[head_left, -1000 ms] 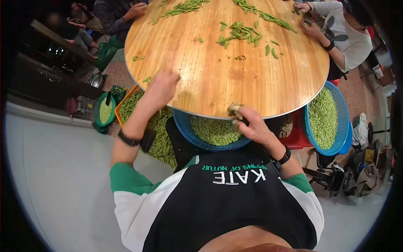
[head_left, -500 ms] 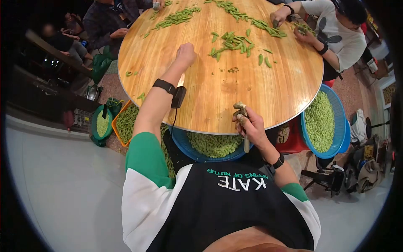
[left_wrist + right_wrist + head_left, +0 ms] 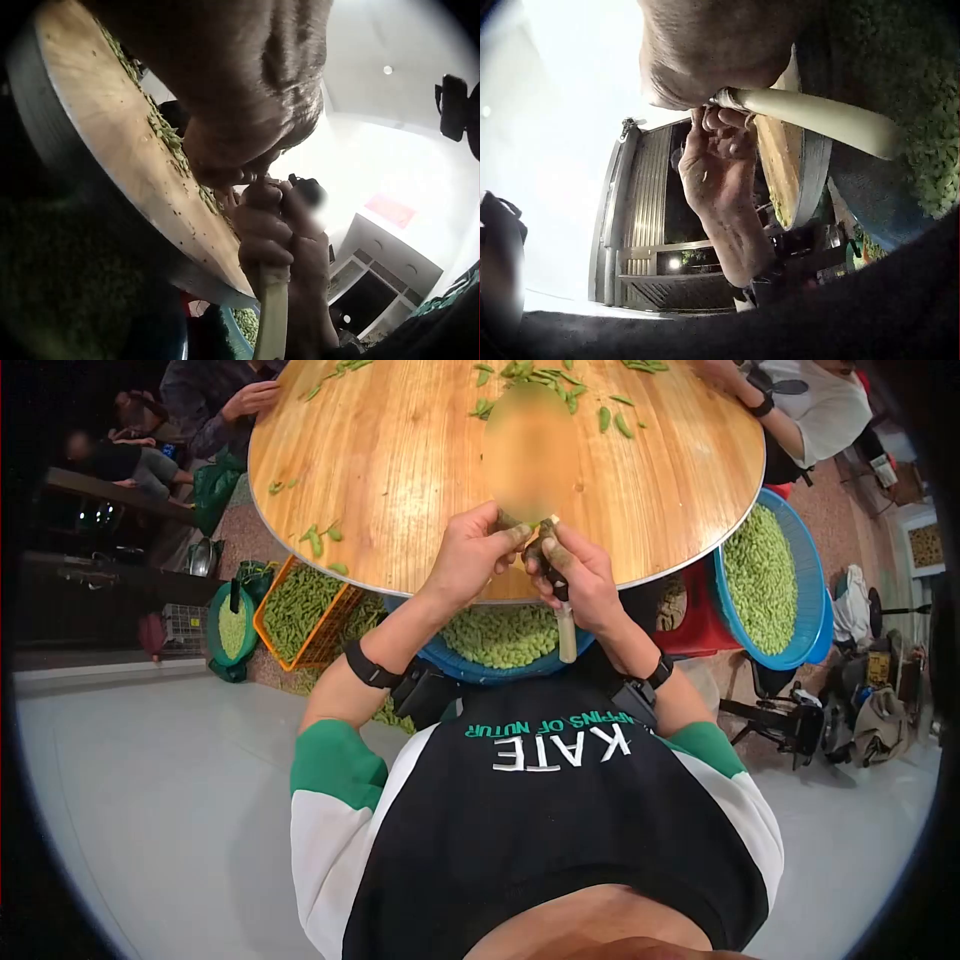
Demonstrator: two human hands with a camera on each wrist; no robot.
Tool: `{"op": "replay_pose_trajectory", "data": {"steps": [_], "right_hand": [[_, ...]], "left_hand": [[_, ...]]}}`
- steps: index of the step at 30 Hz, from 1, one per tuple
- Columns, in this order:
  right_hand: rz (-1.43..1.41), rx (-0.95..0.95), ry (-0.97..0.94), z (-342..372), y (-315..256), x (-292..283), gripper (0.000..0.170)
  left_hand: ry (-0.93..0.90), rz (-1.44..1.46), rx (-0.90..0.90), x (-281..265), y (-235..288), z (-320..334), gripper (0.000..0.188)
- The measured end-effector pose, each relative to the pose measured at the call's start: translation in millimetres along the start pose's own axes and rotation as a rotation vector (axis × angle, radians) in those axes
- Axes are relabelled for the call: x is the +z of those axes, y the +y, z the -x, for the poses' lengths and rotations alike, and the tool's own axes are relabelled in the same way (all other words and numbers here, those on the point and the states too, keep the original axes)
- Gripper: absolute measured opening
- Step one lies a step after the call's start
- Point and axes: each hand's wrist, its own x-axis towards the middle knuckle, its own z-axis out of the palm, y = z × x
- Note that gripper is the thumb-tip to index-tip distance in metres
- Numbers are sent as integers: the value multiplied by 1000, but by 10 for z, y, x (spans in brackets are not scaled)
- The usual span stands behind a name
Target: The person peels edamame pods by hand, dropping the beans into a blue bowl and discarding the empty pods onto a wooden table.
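Over the near edge of the round wooden table [image 3: 400,490], my two hands meet fingertip to fingertip. The left hand [image 3: 470,555] pinches a green bean pod [image 3: 535,528], mostly covered by the fingers. My right hand [image 3: 580,575] grips a small tool with a pale handle [image 3: 567,632]; the handle sticks out below the fist, and the working end is hidden. In the right wrist view a metal collar shows where the handle [image 3: 817,116] enters the fist. Below the table edge, a blue basket [image 3: 480,672] holds shelled green beans.
More bean pods [image 3: 545,375] lie scattered across the far tabletop. A second blue basket [image 3: 808,560] of beans stands at the right by a red stool [image 3: 690,615]. At the left are an orange crate [image 3: 270,585] of pods and a green basin [image 3: 215,630]. Other people sit around the table.
My left hand reached out over the table, then came back with a pod to the right hand. The right hand stayed near the table edge, holding the tool.
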Motion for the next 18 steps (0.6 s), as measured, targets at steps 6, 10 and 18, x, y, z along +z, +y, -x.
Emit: {"op": "replay_pose_trajectory", "data": {"steps": [6, 10, 18], "right_hand": [[-39, 39, -72, 96, 8, -9, 33], [-72, 13, -94, 125, 11, 32, 36], [1, -3, -74, 155, -1, 45, 35]], "left_hand": [[-15, -75, 63, -5, -2, 150, 6], [33, -180, 152, 45, 19, 247, 6], [-27, 37, 151, -8, -98, 233, 5]]}}
